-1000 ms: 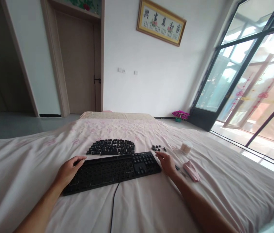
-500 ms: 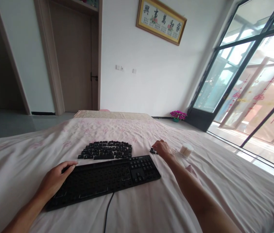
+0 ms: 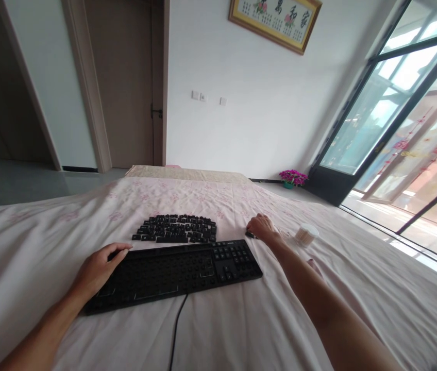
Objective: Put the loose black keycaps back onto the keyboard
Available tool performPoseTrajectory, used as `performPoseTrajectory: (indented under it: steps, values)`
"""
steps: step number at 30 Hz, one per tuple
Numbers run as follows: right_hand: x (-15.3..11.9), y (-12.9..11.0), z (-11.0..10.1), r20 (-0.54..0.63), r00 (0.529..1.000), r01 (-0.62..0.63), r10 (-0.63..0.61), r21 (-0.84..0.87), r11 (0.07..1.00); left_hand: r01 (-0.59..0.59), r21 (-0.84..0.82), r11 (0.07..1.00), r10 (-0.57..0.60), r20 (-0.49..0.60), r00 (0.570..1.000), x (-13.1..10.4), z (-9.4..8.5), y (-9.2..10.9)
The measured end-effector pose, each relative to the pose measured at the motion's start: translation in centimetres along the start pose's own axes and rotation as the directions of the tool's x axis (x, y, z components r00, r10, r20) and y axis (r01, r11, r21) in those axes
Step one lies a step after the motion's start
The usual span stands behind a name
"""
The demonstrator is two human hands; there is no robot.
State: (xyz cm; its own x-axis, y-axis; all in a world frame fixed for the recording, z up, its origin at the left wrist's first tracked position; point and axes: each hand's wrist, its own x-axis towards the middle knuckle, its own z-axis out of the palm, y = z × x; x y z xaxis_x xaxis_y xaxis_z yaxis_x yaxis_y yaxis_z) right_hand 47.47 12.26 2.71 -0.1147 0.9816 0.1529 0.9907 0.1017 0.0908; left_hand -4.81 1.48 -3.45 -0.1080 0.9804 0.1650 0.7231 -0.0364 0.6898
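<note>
A black keyboard lies on the bedsheet, its main key area stripped of keycaps, while the number pad at its right end still has its keys. My left hand is closed on the keyboard's upper left edge, thumb along the rim. Loose black keycaps lie in rows just behind the keyboard. Right of them, my right hand rests on the sheet with fingers curled down over small black pieces, which look like keycaps. Its fingertips are mostly hidden.
A clear round tub of cotton swabs stands right of my right hand. The keyboard's cable runs toward me over the wrinkled sheet. Beyond the bed are a pot of magenta flowers, a door and a glass door.
The view has tipped down and swung slightly left. My right hand's fingers have curled further over the small black pieces, which show less now. My left hand keeps its hold on the keyboard.
</note>
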Motion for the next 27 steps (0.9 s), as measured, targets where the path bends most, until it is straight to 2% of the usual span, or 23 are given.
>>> performPoseTrajectory:
  steps: [3,8,11,14,16,20,27]
  values:
    - [0.1,-0.4,-0.2,-0.005,1.000,0.015,-0.015,0.024,1.000,0.003,0.004,1.000,-0.003,-0.003,1.000,-0.2,-0.1,0.3]
    - [-0.9,-1.1,-1.3,-0.068,0.997,-0.025,0.033,0.111,0.994,0.005,0.013,1.000,-0.005,-0.009,1.000,-0.3,-0.2,0.5]
    - [-2.9,-2.1,-1.9,-0.089,0.995,-0.032,0.050,0.198,0.980,-0.003,0.025,1.000,0.004,-0.025,1.000,-0.3,-0.2,0.5]
    - [-6.0,-3.9,-2.3,-0.088,0.994,-0.018,0.058,0.403,0.915,0.004,0.032,0.999,-0.003,-0.021,1.000,-0.2,-0.2,0.5]
    - [-8.3,-5.2,-2.5,-0.115,0.993,0.068,-0.015,0.469,0.880,0.008,0.034,0.999,-0.007,-0.012,1.000,-0.2,-0.1,0.3]
    - [-12.0,-7.1,-3.1,-0.172,0.969,0.233,-0.175,0.426,0.874,0.000,0.033,0.999,0.000,-0.011,1.000,-0.2,-0.1,0.1]
    - [-14.1,-7.7,-3.6,-0.151,0.953,0.300,-0.264,0.324,0.897,0.000,0.019,1.000,0.000,-0.005,1.000,-0.2,-0.1,0.1]
